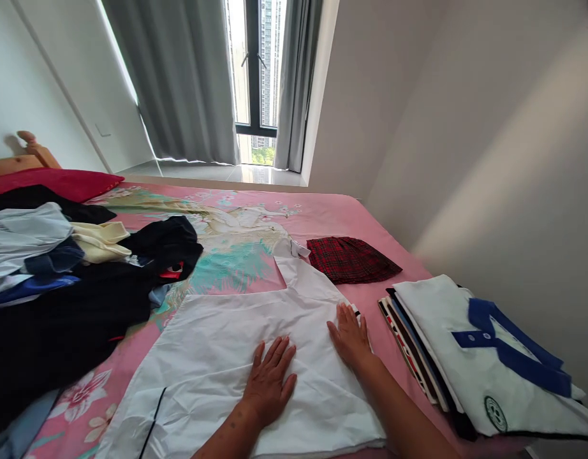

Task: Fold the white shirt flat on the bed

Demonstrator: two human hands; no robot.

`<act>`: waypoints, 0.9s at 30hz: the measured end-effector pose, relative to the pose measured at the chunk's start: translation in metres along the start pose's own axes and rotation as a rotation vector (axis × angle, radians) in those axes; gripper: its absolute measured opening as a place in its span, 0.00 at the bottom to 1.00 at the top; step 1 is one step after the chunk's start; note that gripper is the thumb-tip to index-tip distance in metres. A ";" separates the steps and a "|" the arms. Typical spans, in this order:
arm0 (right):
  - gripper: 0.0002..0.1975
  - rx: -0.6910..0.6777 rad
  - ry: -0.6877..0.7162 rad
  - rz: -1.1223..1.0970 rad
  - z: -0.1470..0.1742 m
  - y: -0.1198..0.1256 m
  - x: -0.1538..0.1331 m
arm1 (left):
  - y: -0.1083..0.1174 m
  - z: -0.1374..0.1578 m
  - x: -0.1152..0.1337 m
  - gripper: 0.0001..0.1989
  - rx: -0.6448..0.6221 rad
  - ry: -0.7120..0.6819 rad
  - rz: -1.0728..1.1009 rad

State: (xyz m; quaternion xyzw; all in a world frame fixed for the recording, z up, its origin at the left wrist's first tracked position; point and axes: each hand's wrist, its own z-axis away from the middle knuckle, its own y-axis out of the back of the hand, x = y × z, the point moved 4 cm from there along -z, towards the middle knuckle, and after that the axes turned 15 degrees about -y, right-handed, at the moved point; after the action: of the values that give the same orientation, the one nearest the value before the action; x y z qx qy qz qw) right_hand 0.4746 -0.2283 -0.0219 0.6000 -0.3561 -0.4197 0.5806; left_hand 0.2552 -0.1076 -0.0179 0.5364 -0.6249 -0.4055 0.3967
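Note:
A white shirt [217, 331] with thin black trim lies spread on the pink flowered bedding, one sleeve stretched toward the far side. My left hand [271, 381] rests flat on the middle of the cloth, fingers apart. Near the shirt's right edge, by a small black stripe, my right hand [350, 334] also lies flat with its fingers extended. Neither hand grips the fabric. Just beyond the sleeve sits a red plaid garment [354, 259], apart from both hands.
A stack of folded clothes topped by a white polo shirt with a blue collar [466, 344] stands at the right, near the wall. Loose clothes [97, 287] are heaped at the left, before a red pillow [59, 183]. Grey curtains [174, 83] flank a window beyond the bed.

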 end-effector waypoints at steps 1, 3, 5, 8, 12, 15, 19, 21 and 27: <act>0.33 0.006 0.000 0.014 0.000 -0.003 -0.003 | 0.001 0.001 0.001 0.28 -0.014 0.013 0.025; 0.32 0.024 0.001 0.036 0.003 -0.013 -0.006 | 0.004 0.002 0.002 0.27 -0.060 0.058 0.101; 0.31 0.065 0.008 0.040 0.005 -0.022 -0.005 | 0.008 0.002 0.004 0.27 -0.116 0.113 0.195; 0.31 0.112 0.029 0.044 0.005 -0.032 -0.003 | 0.015 -0.004 0.005 0.28 -0.192 0.183 0.312; 0.31 0.180 0.059 0.045 0.002 -0.037 0.000 | 0.022 -0.025 -0.001 0.29 -0.233 0.187 0.375; 0.32 0.211 0.074 0.027 0.002 -0.039 0.001 | 0.019 -0.036 -0.019 0.31 -0.272 0.070 0.399; 0.32 0.242 0.091 0.010 0.002 -0.042 0.002 | 0.020 -0.009 -0.096 0.33 -0.371 0.129 0.295; 0.33 0.271 0.098 -0.005 0.003 -0.043 0.003 | 0.030 0.025 -0.153 0.34 -0.413 0.352 0.173; 0.34 0.279 0.118 -0.038 0.003 -0.046 0.006 | 0.053 0.106 -0.240 0.33 -0.397 0.740 -0.027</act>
State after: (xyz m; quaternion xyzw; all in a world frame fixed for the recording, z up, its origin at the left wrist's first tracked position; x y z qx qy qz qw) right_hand 0.4717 -0.2316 -0.0677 0.7050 -0.3649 -0.3411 0.5034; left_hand 0.1641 0.1446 -0.0212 0.5672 -0.3427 -0.3032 0.6848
